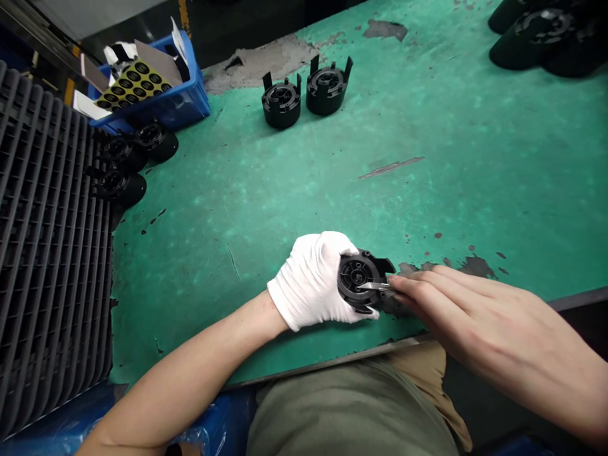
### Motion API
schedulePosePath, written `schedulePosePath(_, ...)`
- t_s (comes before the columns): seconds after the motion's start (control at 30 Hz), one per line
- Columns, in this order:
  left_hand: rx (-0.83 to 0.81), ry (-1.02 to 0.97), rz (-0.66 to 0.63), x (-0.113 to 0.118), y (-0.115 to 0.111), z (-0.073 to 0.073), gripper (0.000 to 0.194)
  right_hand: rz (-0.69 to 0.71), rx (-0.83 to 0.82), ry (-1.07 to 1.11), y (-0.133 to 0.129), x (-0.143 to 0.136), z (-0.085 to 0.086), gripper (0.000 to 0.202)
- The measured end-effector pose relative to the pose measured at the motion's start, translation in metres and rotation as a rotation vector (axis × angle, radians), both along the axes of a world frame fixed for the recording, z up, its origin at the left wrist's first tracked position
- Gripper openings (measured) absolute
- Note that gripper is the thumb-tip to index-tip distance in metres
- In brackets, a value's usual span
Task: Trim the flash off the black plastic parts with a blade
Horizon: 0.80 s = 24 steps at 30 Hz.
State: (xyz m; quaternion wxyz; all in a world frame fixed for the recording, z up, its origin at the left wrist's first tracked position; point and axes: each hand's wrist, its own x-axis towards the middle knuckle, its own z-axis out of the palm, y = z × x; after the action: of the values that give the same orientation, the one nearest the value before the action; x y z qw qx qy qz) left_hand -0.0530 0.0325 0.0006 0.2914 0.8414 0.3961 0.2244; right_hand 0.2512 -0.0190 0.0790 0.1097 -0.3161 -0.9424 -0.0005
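My left hand (316, 278), in a white glove, is wrapped round a black round plastic housing (357, 276) near the table's front edge. The housing's open face, with ribs and a ring inside, is turned up toward me, and upright tabs stick out from its rim. In my bare right hand (475, 316) is a pair of metal tweezers (377, 287), pinched between thumb and fingers. Their tip reaches into the face of the housing. Whether the tip grips any small part there is too small to tell.
Two black housings (281, 104) stand at the table's back. Several more (121, 187) are at the left, beside a blue bin (190, 95) holding a yellow sticker sheet (133, 85). Stacked dark grid trays (52, 240) rise at the left edge. Black cylindrical parts (527, 44) lie at the far right of the green table (475, 171).
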Motion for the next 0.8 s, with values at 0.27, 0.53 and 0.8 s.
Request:
schedulePosePath(0.27, -0.057, -0.022, -0.026, 0.003, 0.004, 0.007, 0.092, -0.015, -0.054, 0.019, 0.001, 0.000, 0.007, 0.051)
schedulePosePath(0.53, -0.013, -0.040, 0.024, -0.001, 0.005, 0.004, 0.096, -0.118, -0.124, 0.150, -0.004, 0.002, 0.003, 0.030)
schedulePosePath(0.8, 0.142, -0.204, 0.056, -0.013, -0.004, -0.009, 0.099, -0.321, -0.137, 0.240, -0.025, 0.008, -0.016, 0.024)
